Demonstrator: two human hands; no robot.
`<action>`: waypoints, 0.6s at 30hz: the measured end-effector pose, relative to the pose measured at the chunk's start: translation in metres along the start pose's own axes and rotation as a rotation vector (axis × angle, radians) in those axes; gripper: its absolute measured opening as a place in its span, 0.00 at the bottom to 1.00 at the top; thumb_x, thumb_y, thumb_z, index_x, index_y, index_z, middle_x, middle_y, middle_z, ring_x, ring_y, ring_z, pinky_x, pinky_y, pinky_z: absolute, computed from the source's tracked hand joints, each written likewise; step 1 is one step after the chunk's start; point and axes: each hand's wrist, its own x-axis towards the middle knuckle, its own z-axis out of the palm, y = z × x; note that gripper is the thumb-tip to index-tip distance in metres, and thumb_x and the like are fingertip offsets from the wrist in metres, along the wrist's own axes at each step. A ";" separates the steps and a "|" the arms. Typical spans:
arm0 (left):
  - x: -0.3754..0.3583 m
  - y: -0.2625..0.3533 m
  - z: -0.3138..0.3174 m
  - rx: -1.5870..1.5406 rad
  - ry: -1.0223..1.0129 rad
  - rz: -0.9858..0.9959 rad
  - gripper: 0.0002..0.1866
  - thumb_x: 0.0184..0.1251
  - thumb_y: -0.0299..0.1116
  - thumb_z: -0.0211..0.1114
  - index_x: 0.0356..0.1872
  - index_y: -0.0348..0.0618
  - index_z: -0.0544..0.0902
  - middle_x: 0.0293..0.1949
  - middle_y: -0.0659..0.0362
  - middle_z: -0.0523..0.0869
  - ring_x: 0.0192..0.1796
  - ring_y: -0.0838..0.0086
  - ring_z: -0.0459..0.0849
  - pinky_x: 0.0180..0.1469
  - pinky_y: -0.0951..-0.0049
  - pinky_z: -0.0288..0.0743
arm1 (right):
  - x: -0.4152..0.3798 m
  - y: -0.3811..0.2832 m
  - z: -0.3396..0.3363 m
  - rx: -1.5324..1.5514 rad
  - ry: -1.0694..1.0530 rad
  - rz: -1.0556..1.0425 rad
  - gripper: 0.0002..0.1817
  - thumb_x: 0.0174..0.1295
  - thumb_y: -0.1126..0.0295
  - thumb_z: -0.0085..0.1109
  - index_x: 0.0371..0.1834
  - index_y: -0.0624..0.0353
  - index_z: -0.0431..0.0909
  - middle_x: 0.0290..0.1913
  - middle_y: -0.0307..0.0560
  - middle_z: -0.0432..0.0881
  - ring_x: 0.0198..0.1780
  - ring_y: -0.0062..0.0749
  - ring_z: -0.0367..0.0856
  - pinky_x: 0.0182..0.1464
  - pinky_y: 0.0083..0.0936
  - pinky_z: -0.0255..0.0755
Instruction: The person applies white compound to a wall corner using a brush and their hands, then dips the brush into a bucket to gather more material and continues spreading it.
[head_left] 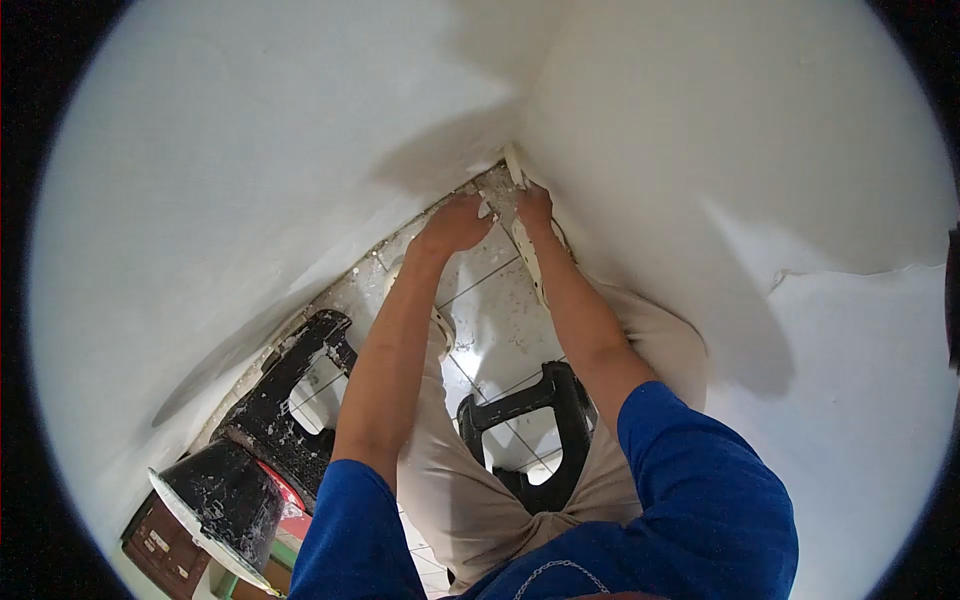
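Note:
Down at the floor where two white walls meet, my right hand (pixel 535 205) is closed around the lower end of a narrow cream-coloured strip (pixel 514 165). The strip points up into the corner, and its exact kind does not show. Just to the left, my left hand (pixel 458 224) reaches low over the tiles with its fingers curled. Small white bits show by its fingertips; what it grips, if anything, is too small to make out. Crumbs and stains mark the tiled floor (pixel 490 290) around both hands.
A black plastic stool (pixel 530 405) stands between my legs. To the left, a paint-splashed black stool (pixel 275 400) stands along the wall, with a white-rimmed black bucket (pixel 220 500) beside it. A brown box (pixel 165 545) lies at lower left. The right wall (pixel 850 330) has a raised, uneven edge.

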 end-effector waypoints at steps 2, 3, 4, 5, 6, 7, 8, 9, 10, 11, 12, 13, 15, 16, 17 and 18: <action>0.000 0.000 0.002 0.010 -0.025 -0.011 0.24 0.60 0.44 0.52 0.47 0.32 0.73 0.47 0.41 0.76 0.53 0.52 0.72 0.56 0.58 0.66 | -0.016 -0.040 -0.021 0.083 -0.190 0.173 0.12 0.53 0.65 0.53 0.24 0.66 0.74 0.19 0.47 0.74 0.20 0.32 0.72 0.25 0.30 0.66; -0.001 0.003 0.000 0.007 -0.049 -0.024 0.24 0.60 0.44 0.52 0.47 0.33 0.73 0.48 0.41 0.76 0.54 0.52 0.72 0.56 0.58 0.66 | -0.022 -0.055 -0.031 0.124 -0.283 0.259 0.12 0.52 0.65 0.53 0.24 0.67 0.74 0.19 0.48 0.75 0.20 0.32 0.73 0.25 0.31 0.67; 0.000 0.005 -0.001 0.004 -0.070 -0.036 0.24 0.60 0.44 0.52 0.47 0.33 0.73 0.48 0.42 0.76 0.54 0.52 0.72 0.56 0.58 0.66 | -0.021 -0.039 -0.023 0.083 -0.233 0.167 0.12 0.52 0.66 0.53 0.23 0.67 0.74 0.18 0.48 0.75 0.20 0.32 0.73 0.25 0.31 0.67; 0.000 0.006 -0.002 0.006 -0.056 -0.028 0.24 0.60 0.44 0.52 0.47 0.33 0.73 0.47 0.42 0.76 0.54 0.52 0.72 0.56 0.58 0.66 | -0.021 -0.023 -0.013 0.043 -0.182 0.074 0.13 0.52 0.66 0.53 0.23 0.67 0.74 0.18 0.48 0.75 0.20 0.32 0.73 0.26 0.31 0.67; -0.001 0.004 -0.001 0.008 -0.042 -0.022 0.24 0.59 0.44 0.52 0.47 0.33 0.73 0.47 0.42 0.77 0.53 0.52 0.73 0.56 0.58 0.66 | -0.018 -0.005 -0.002 0.032 -0.129 0.024 0.13 0.53 0.66 0.53 0.23 0.67 0.74 0.18 0.48 0.75 0.20 0.32 0.73 0.26 0.31 0.67; -0.001 0.003 0.000 0.011 -0.028 -0.017 0.24 0.59 0.44 0.52 0.47 0.33 0.73 0.47 0.42 0.77 0.53 0.52 0.73 0.55 0.58 0.66 | -0.014 0.015 0.010 0.018 -0.075 -0.026 0.13 0.53 0.66 0.53 0.22 0.67 0.74 0.18 0.48 0.75 0.20 0.32 0.74 0.26 0.31 0.67; -0.001 0.002 0.001 0.016 -0.012 -0.012 0.24 0.59 0.44 0.52 0.48 0.33 0.73 0.46 0.42 0.77 0.52 0.52 0.73 0.55 0.59 0.66 | -0.009 0.032 0.018 0.030 -0.020 -0.033 0.13 0.53 0.66 0.53 0.22 0.67 0.74 0.18 0.48 0.75 0.21 0.33 0.74 0.26 0.32 0.67; -0.001 0.001 0.002 0.022 0.003 -0.005 0.24 0.59 0.44 0.53 0.48 0.33 0.73 0.46 0.42 0.77 0.52 0.52 0.73 0.55 0.59 0.66 | -0.007 0.032 0.019 0.045 -0.036 -0.032 0.13 0.53 0.66 0.53 0.23 0.67 0.75 0.18 0.48 0.75 0.21 0.33 0.74 0.26 0.32 0.67; -0.001 0.001 0.002 0.029 0.015 0.001 0.24 0.59 0.44 0.53 0.48 0.33 0.73 0.46 0.42 0.77 0.52 0.52 0.74 0.55 0.59 0.67 | -0.008 0.021 0.014 0.059 -0.053 -0.031 0.13 0.53 0.66 0.53 0.23 0.67 0.75 0.18 0.48 0.75 0.21 0.33 0.74 0.26 0.32 0.68; -0.001 0.001 0.002 0.026 -0.021 -0.006 0.24 0.59 0.45 0.52 0.48 0.34 0.73 0.47 0.42 0.77 0.52 0.52 0.74 0.55 0.59 0.66 | -0.008 0.010 0.008 0.073 -0.145 -0.022 0.13 0.53 0.65 0.54 0.24 0.67 0.76 0.19 0.48 0.75 0.21 0.33 0.74 0.26 0.31 0.68; -0.001 0.004 0.000 0.022 -0.056 -0.012 0.24 0.60 0.45 0.52 0.48 0.34 0.73 0.47 0.43 0.77 0.52 0.52 0.73 0.55 0.59 0.66 | -0.010 -0.005 -0.001 0.086 -0.236 -0.013 0.13 0.53 0.65 0.54 0.24 0.67 0.76 0.19 0.48 0.75 0.21 0.33 0.74 0.26 0.31 0.68; 0.000 0.007 -0.002 0.015 -0.088 -0.017 0.24 0.60 0.45 0.52 0.49 0.34 0.73 0.47 0.43 0.76 0.52 0.52 0.73 0.55 0.59 0.66 | -0.014 -0.012 -0.005 0.038 -0.233 -0.031 0.13 0.54 0.65 0.52 0.28 0.66 0.76 0.26 0.53 0.76 0.28 0.41 0.74 0.33 0.34 0.68; -0.002 0.014 -0.006 0.002 -0.100 -0.021 0.24 0.60 0.44 0.52 0.49 0.33 0.72 0.49 0.43 0.76 0.53 0.52 0.73 0.56 0.60 0.66 | -0.026 -0.023 -0.008 -0.054 -0.226 -0.070 0.16 0.54 0.64 0.49 0.36 0.66 0.76 0.40 0.64 0.76 0.43 0.56 0.74 0.47 0.41 0.68; -0.002 0.015 -0.008 -0.001 -0.102 -0.024 0.24 0.60 0.44 0.52 0.49 0.33 0.72 0.49 0.43 0.75 0.53 0.52 0.73 0.56 0.60 0.65 | -0.020 -0.007 0.003 -0.110 -0.130 -0.089 0.14 0.54 0.64 0.50 0.33 0.67 0.76 0.33 0.58 0.76 0.36 0.48 0.74 0.40 0.37 0.68; 0.000 0.013 -0.008 0.001 -0.087 -0.021 0.24 0.60 0.44 0.52 0.48 0.32 0.72 0.49 0.43 0.75 0.53 0.52 0.72 0.56 0.60 0.65 | -0.016 0.010 0.014 -0.164 -0.036 -0.108 0.14 0.53 0.65 0.51 0.29 0.67 0.76 0.25 0.52 0.75 0.28 0.41 0.74 0.33 0.33 0.67; 0.002 0.011 -0.004 0.001 -0.074 -0.019 0.24 0.60 0.44 0.52 0.48 0.32 0.72 0.49 0.42 0.75 0.53 0.52 0.72 0.56 0.60 0.65 | -0.012 0.012 0.013 -0.143 -0.015 -0.092 0.14 0.53 0.65 0.52 0.27 0.68 0.76 0.22 0.49 0.75 0.25 0.37 0.74 0.30 0.32 0.67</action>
